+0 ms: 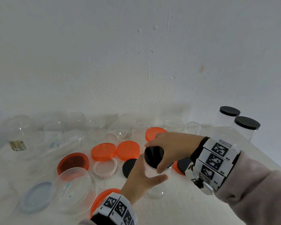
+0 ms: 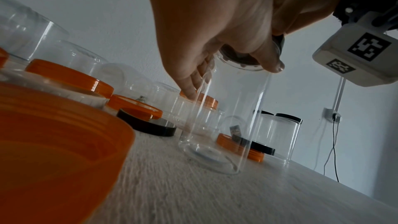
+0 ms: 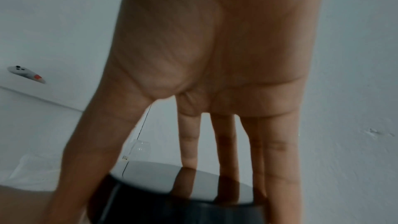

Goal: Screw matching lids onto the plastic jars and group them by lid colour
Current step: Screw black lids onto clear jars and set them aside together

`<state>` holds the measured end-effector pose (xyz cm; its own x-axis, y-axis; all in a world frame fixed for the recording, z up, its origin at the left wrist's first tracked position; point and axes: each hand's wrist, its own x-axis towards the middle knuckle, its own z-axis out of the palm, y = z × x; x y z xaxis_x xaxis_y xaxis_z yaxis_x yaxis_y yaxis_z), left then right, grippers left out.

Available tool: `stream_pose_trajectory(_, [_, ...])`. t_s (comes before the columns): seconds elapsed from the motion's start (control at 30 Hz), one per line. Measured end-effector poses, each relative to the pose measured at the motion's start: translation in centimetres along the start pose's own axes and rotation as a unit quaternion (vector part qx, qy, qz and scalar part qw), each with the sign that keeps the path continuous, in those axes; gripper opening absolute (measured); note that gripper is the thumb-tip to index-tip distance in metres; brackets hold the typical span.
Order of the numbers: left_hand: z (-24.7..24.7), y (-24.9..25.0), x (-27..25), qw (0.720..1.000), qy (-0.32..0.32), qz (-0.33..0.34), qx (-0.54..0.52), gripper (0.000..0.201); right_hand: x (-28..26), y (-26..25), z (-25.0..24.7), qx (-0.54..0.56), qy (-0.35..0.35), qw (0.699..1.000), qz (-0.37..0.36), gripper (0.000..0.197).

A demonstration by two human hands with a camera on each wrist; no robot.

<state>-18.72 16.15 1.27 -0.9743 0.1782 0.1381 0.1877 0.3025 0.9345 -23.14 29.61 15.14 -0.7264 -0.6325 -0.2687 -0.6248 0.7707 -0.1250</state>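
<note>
A tall clear jar (image 1: pixel 154 189) stands upright on the table near its front. My left hand (image 1: pixel 146 172) grips its upper body, thumb towards me. A black lid (image 1: pixel 151 151) sits on the jar's mouth, and my right hand (image 1: pixel 154 158) holds it from above with thumb and fingers round the rim. The left wrist view has the jar (image 2: pixel 221 125) with my left hand's fingers (image 2: pixel 191 88) curled behind it and the black lid (image 2: pixel 237 57) under the palm. In the right wrist view my right hand's fingers (image 3: pixel 224 142) reach down over the black lid (image 3: pixel 172 193).
Two clear jars with black lids (image 1: pixel 246 122) stand at the back right. Loose orange lids (image 1: pixel 103 151), a loose black lid (image 1: pixel 130 165), a pink lid (image 1: pixel 105 168) and a grey-blue lid (image 1: pixel 36 197) lie around. A wide jar (image 1: pixel 75 190) lies on its side. Empty jars (image 1: pixel 19 132) line the wall.
</note>
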Motion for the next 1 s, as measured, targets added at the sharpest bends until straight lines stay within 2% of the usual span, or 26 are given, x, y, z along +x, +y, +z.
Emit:
stream_pose_trajectory(0.23, [0.0, 0.1, 0.0, 1.000, 0.011, -0.002, 0.003, 0.084, 0.0, 0.3, 0.8, -0.010, 0.061, 0.998, -0.009, 0.051])
stream_pose_trajectory(0.37, [-0.2, 0.1, 0.0, 1.000, 0.002, -0.003, -0.001, 0.085, 0.1, 0.3, 1.3, -0.027, 0.078, 0.997, -0.005, 0.054])
stream_pose_trajectory(0.53, [-0.1, 0.2, 0.0, 1.000, 0.012, -0.011, 0.010, 0.080, 0.1, 0.9, 1.2, 0.005, 0.025, 1.000, 0.003, 0.066])
stream_pose_trajectory(0.77, [0.1, 0.5, -0.1, 0.999, 0.028, -0.016, 0.005, 0.076, -0.2, 0.9, 2.1, -0.022, 0.087, 0.996, -0.001, 0.062])
stream_pose_trajectory(1.0, [1.0, 0.6, -0.2, 0.997, 0.072, -0.002, 0.010, 0.072, 0.0, -0.2, 3.8, -0.064, 0.181, 0.975, 0.111, 0.068])
